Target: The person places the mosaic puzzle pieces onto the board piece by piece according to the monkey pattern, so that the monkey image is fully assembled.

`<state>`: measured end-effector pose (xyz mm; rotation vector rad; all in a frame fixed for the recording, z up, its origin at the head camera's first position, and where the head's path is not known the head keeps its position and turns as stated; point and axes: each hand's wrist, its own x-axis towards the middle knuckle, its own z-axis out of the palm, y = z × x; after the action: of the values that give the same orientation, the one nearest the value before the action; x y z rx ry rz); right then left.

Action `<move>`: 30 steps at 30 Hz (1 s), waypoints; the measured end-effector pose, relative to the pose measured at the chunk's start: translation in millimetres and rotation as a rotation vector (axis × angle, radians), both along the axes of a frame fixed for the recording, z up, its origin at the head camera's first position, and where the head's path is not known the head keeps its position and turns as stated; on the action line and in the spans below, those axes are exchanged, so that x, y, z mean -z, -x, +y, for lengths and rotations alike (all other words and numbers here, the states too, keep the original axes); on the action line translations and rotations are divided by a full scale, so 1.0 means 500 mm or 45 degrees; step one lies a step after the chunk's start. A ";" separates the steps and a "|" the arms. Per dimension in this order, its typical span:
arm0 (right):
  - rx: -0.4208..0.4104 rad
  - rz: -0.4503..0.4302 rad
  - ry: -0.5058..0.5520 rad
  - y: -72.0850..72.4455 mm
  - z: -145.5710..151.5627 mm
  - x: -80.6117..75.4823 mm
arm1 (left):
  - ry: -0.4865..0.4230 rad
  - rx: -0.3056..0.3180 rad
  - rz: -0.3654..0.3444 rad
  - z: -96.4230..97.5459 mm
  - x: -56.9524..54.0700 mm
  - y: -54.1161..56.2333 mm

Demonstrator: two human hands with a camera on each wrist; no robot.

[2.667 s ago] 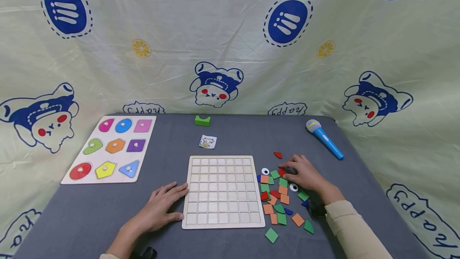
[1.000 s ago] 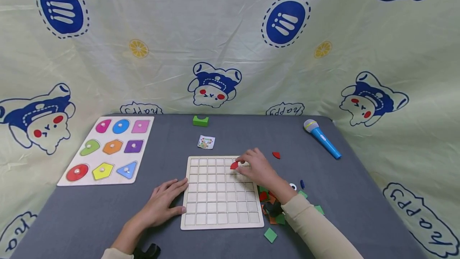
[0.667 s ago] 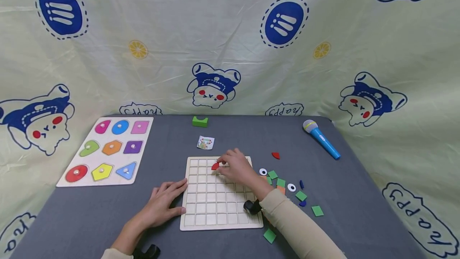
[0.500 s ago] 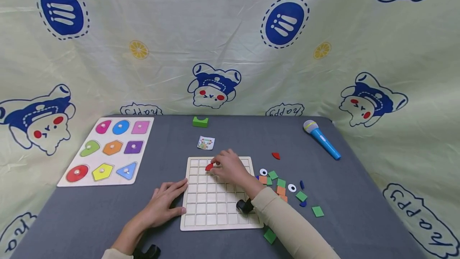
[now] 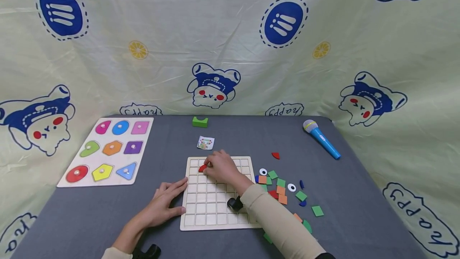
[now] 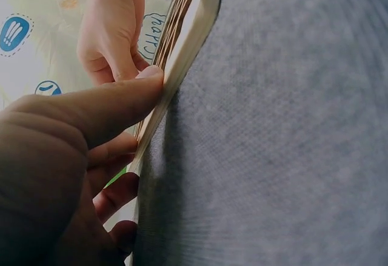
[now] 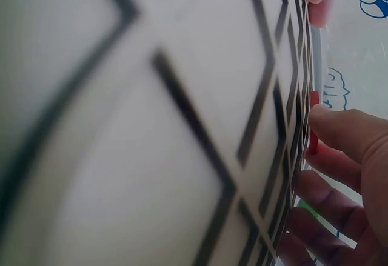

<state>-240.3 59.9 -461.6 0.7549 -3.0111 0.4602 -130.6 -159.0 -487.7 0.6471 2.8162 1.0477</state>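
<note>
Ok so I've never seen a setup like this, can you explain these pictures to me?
There's no robot: a person is working bare-handed. The wide picture comes from a camera worn on the head. The two close-ups are taken from the left and right wrists, so things look tilted.

On the gray-covered table lies a wooden grid board. The left hand rests against its left edge. The right hand pinches a red curved-edged tile at the board's upper left; I can't tell whether it touches the board. Loose colored tiles are scattered to the board's right.

Around them are a knobbed shape puzzle on the left, a green notched block and small printed card beyond the board, and a blue microphone at the right.
</note>
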 end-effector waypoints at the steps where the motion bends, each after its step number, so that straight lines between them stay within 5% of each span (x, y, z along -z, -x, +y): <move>1: 0.002 0.004 -0.002 0.000 -0.001 0.001 | -0.003 0.001 -0.006 0.000 0.000 0.000; 30: -0.030 0.001 -0.089 -0.005 0.006 0.008 | -0.021 -0.017 -0.024 0.000 0.007 0.000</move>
<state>-237.9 62.7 -465.7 0.7951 -3.0352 0.3571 -130.6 -159.2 -491.0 0.6170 2.8027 1.0743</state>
